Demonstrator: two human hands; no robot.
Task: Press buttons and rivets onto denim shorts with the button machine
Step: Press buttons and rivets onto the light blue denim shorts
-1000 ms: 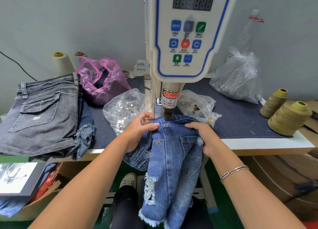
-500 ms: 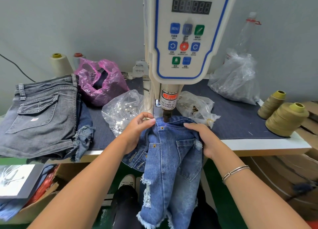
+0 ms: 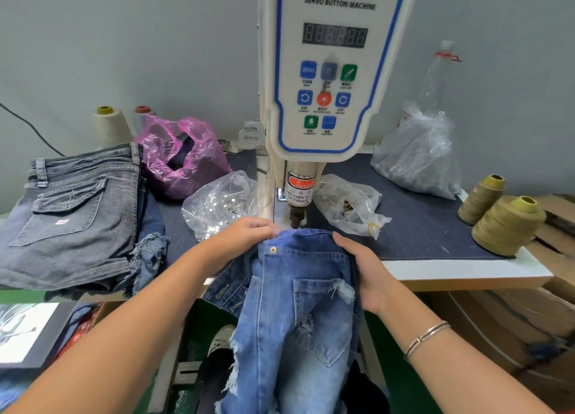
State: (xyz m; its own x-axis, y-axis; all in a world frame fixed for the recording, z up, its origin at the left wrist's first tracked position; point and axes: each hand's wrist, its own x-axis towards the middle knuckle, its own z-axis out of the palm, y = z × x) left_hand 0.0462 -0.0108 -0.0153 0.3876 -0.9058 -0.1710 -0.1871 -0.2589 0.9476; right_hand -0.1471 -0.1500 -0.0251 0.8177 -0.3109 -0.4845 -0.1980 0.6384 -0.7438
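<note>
Both hands hold blue denim shorts under the button machine's press head.

Head view: the blue denim shorts (image 3: 298,314) hang over the worktop's (image 3: 466,270) front edge, waistband just below the press head (image 3: 295,219) of the button machine (image 3: 333,71). The left hand (image 3: 242,242) pinches the waistband's left end, fingers closed on the cloth; the right hand (image 3: 364,267) grips the right side, fingers curled over the fabric. A brass rivet (image 3: 273,249) shows near the waistband. Grey shorts (image 3: 68,217) lie at the worktop's left end; thread cones (image 3: 507,223) stand at its right edge.
</note>
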